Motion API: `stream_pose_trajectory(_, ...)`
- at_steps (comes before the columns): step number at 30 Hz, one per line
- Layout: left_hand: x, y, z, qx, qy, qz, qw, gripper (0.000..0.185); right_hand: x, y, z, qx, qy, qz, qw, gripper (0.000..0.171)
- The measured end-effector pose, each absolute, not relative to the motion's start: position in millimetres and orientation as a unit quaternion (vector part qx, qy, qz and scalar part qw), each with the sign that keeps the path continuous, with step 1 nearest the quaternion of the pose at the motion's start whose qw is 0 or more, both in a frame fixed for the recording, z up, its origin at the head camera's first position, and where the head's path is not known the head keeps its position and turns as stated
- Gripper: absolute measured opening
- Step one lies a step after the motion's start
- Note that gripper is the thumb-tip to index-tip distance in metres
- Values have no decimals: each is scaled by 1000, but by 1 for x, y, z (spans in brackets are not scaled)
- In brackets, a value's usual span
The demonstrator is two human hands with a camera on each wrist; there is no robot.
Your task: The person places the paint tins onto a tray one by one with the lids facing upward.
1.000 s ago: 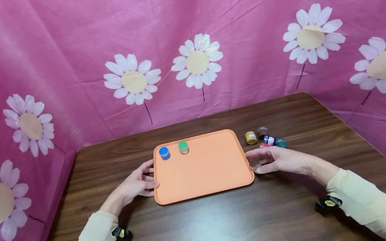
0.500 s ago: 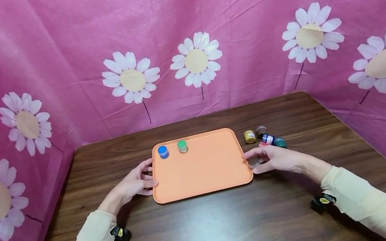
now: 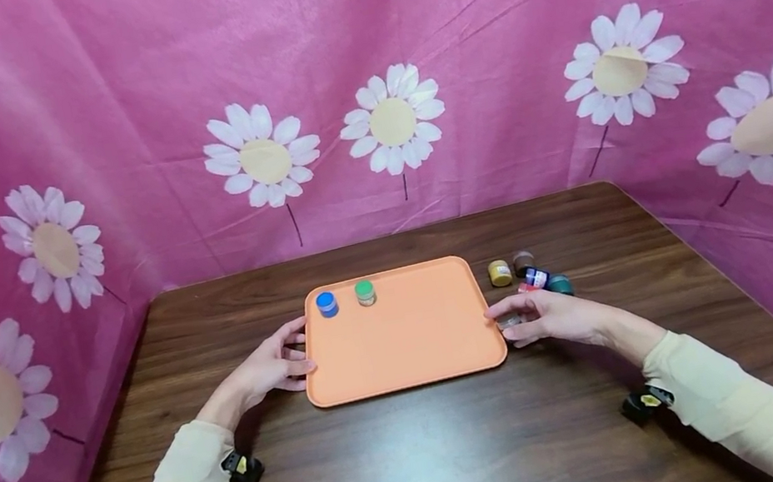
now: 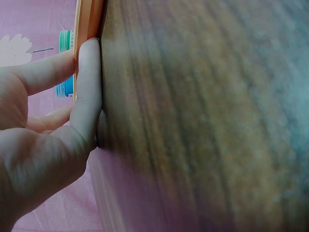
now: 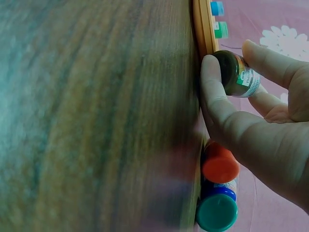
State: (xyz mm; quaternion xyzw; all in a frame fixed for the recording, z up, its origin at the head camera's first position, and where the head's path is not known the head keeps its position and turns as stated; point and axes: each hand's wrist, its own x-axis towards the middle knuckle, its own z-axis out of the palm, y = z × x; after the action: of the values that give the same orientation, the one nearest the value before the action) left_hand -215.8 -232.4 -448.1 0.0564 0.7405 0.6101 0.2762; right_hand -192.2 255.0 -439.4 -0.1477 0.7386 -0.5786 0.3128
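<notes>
Right hand (image 3: 550,314) edged slightly up at frame centre-right, little else shifted. Orange tray (image 3: 405,356) sits mid-worktop, left hand (image 3: 266,369) fingers straight against its edge. Right fingers pinch small dark jar (image 5: 236,73) by its sides beside tray: light, rigid, probably slippery.

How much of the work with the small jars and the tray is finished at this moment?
Done: a blue jar and a green jar stand on the tray. In hand: the right hand pinches a dark jar by the tray's edge; the left hand touches the other side. Left: several jars on the table.
</notes>
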Motion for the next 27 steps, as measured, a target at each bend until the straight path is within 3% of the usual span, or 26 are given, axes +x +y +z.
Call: stream_pose_trajectory(27, -213, -231, -447, 60, 743, 609, 272, 85, -196, 262, -437, -158, 702, -613, 327, 55)
